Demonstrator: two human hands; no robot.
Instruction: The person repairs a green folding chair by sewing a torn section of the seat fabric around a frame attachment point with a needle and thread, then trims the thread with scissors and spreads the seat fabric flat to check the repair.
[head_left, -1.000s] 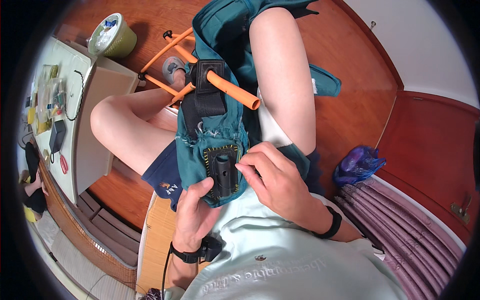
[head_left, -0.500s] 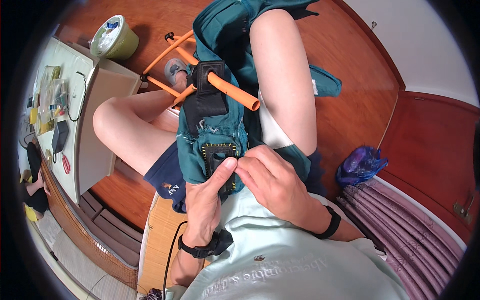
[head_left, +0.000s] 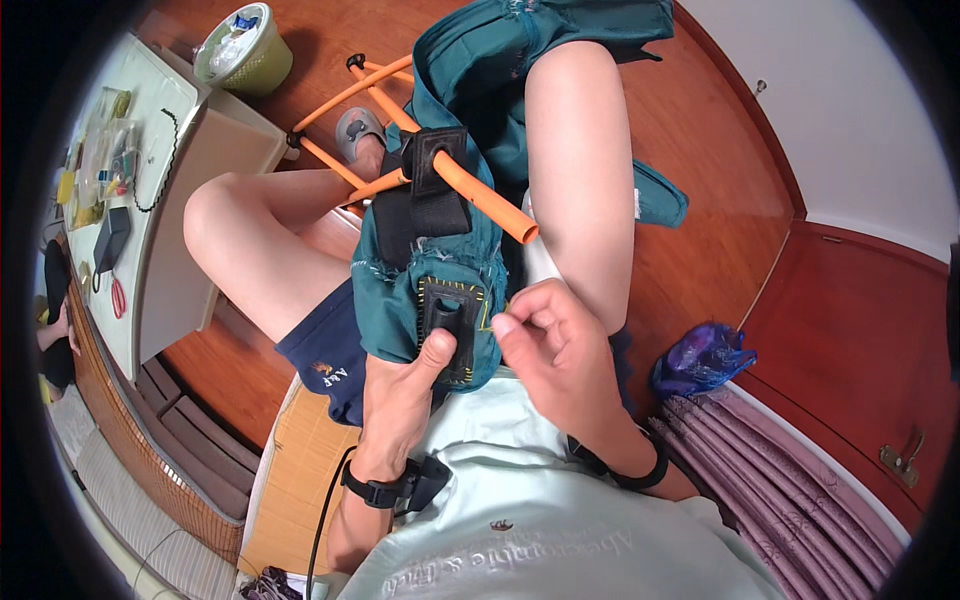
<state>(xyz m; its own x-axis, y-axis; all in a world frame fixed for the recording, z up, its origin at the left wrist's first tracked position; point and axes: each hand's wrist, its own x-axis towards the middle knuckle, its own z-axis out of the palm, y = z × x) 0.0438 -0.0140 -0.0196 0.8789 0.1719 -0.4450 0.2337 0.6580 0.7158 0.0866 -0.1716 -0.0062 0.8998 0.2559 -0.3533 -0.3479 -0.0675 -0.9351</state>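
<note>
My left hand (head_left: 405, 385) grips the lower end of teal fabric (head_left: 385, 320), its thumb on a black patch (head_left: 446, 350) edged with yellow stitches and bearing a black holder. To its right my right hand (head_left: 550, 350) is closed, pinching yellow thread (head_left: 485, 326) at the patch's right side; whether it also holds a needle is too small to tell. Above, an orange tube (head_left: 480, 195) passes through a black fitting (head_left: 435, 160) on the fabric, with more orange frame tubes (head_left: 335, 95) behind. The fabric lies between and around my bare legs (head_left: 580, 140).
A white table (head_left: 160, 250) at left carries clear bags (head_left: 120, 160), a black box (head_left: 112, 240) and red scissors (head_left: 118, 295). Also in view are a green bin (head_left: 245, 55), a blue plastic bag (head_left: 700, 360), purple curtain (head_left: 750, 470), a red door (head_left: 820, 330) and part of someone else's arm (head_left: 50, 330).
My right hand has pulled slightly outward from the patch, showing yellow thread at its fingertips. My left thumb, over the patch half a second ago, sits lower. The view has shifted a little.
</note>
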